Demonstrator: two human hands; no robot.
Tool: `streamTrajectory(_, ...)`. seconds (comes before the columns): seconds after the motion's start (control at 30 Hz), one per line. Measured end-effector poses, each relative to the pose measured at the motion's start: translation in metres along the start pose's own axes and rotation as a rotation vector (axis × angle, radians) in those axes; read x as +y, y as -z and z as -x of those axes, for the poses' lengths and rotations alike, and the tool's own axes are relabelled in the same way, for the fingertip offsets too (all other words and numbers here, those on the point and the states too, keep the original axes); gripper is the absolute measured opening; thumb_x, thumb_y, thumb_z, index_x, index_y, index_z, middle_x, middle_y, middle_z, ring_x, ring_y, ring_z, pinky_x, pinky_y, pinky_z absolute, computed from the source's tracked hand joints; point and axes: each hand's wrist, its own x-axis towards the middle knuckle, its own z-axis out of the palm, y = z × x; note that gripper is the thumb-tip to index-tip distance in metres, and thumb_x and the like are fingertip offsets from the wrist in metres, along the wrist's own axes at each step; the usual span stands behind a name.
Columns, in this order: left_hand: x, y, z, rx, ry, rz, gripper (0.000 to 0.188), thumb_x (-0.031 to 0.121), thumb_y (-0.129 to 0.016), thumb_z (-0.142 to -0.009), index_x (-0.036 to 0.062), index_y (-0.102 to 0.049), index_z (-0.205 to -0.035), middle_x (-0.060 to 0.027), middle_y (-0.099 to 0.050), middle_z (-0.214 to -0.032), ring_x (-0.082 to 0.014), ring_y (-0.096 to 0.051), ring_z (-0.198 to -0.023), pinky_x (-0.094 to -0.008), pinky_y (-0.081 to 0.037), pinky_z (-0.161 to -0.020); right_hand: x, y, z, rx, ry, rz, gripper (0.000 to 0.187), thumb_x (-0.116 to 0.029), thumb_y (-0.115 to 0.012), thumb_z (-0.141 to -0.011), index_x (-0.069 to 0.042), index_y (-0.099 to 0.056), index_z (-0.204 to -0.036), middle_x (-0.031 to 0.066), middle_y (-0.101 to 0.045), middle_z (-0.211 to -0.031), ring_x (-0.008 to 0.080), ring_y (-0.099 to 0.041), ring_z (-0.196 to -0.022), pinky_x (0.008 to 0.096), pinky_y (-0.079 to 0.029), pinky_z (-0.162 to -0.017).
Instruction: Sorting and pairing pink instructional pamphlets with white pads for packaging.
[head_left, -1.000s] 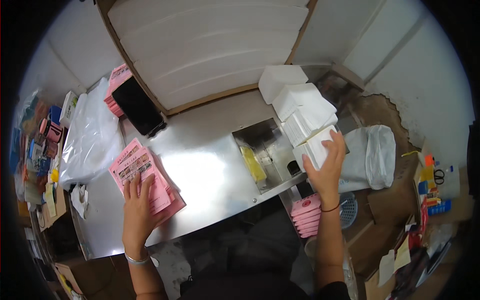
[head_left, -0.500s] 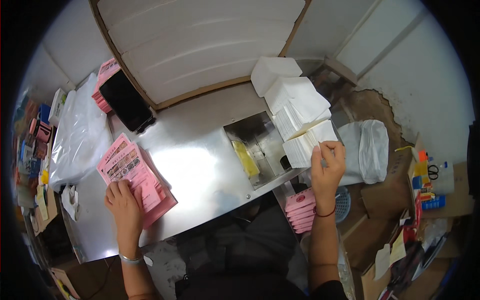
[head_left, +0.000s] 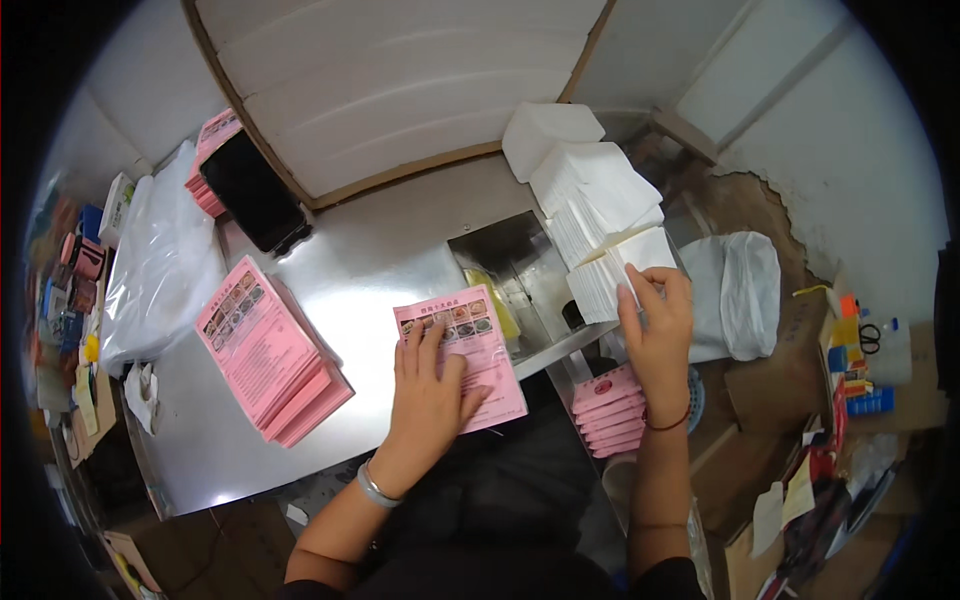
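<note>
My left hand point(head_left: 428, 395) lies with its fingers spread on a pink printed paper sheet point(head_left: 497, 365) with small food pictures. The sheet rests at the metal table's front edge, partly over the yellow object point(head_left: 508, 318) in the recess. Farther left is a thick stack of similar pink sheets point(head_left: 262, 365), slightly fanned. My right hand point(head_left: 660, 325) is at the near end of a row of folded white paper napkins point(head_left: 597, 285). Its thumb and forefinger pinch the edge of a napkin there; the other fingers are curled.
A dark phone point(head_left: 252, 195) leans at the back left beside more pink sheets point(head_left: 210, 165) and clear plastic bags point(head_left: 160, 280). The metal table point(head_left: 385, 215) has a sunken recess point(head_left: 525, 265). Below its right side sit stacked pink packets point(head_left: 608, 415); a white sack point(head_left: 735, 295) stands beyond.
My left hand has moved right from the pink stack, bringing one pink sheet to the table's front middle. My right hand stays at the napkins, slightly shifted.
</note>
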Motion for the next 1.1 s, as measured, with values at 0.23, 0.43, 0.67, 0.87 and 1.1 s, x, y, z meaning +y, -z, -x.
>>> streamTrajectory(0.23,0.005,0.006,0.004,-0.033,0.057,-0.056,0.035,0.027,-0.071,-0.083,-0.0012,-0.057,-0.099,-0.0301,-0.040,-0.141,-0.0510,-0.034,-0.134,-0.0626,-0.027,-0.109,0.014,0.003,-0.006,-0.044,-0.036,-0.069,0.029,0.000,-0.069,-0.078,0.002,-0.069,-0.107,0.0123,-0.059,-0.097,0.0303,-0.055,-0.091,0.0401,-0.047,-0.079)
streamTrajectory(0.43,-0.006,0.027,0.011,-0.155,-0.052,0.055,0.043,0.011,-0.067,-0.074,0.0016,-0.061,-0.116,-0.0230,-0.045,-0.141,-0.0452,-0.040,-0.131,-0.0563,-0.032,-0.108,-0.023,-0.025,0.026,0.065,0.348,0.018,0.033,-0.013,-0.068,-0.079,-0.005,-0.069,-0.110,0.0102,-0.066,-0.113,0.0327,-0.061,-0.105,0.0445,-0.045,-0.091)
streamTrajectory(0.67,-0.010,0.021,0.013,-0.005,0.096,0.006,0.036,0.014,-0.070,-0.075,0.0082,-0.058,-0.108,-0.0180,-0.046,-0.137,-0.0416,-0.039,-0.129,-0.0557,-0.028,-0.104,-0.090,-0.083,0.037,-0.316,0.359,-0.118,0.023,-0.010,-0.058,-0.079,-0.007,-0.065,-0.101,0.0101,-0.059,-0.105,0.0292,-0.057,-0.109,0.0591,-0.031,-0.109)
streamTrajectory(0.87,-0.007,0.016,0.017,-0.084,-0.015,-0.139,0.033,0.011,-0.067,-0.079,0.0169,-0.063,-0.111,-0.0211,-0.042,-0.143,-0.0457,-0.033,-0.136,-0.0688,-0.022,-0.106,-0.041,-0.025,0.014,0.145,0.117,-0.134,0.024,0.004,-0.058,-0.080,0.004,-0.068,-0.102,0.0180,-0.066,-0.101,0.0337,-0.061,-0.083,0.0437,-0.047,-0.092)
streamTrajectory(1.1,-0.006,0.020,-0.042,-0.187,-0.024,-0.362,0.048,0.042,-0.075,-0.074,0.0119,-0.062,-0.110,-0.0261,-0.042,-0.142,-0.0460,-0.038,-0.131,-0.0681,-0.034,-0.098,-0.014,-0.024,0.004,0.011,-0.040,0.166,0.025,-0.006,-0.067,-0.086,0.006,-0.067,-0.109,0.0145,-0.056,-0.099,0.0319,-0.053,-0.094,0.0418,-0.047,-0.081)
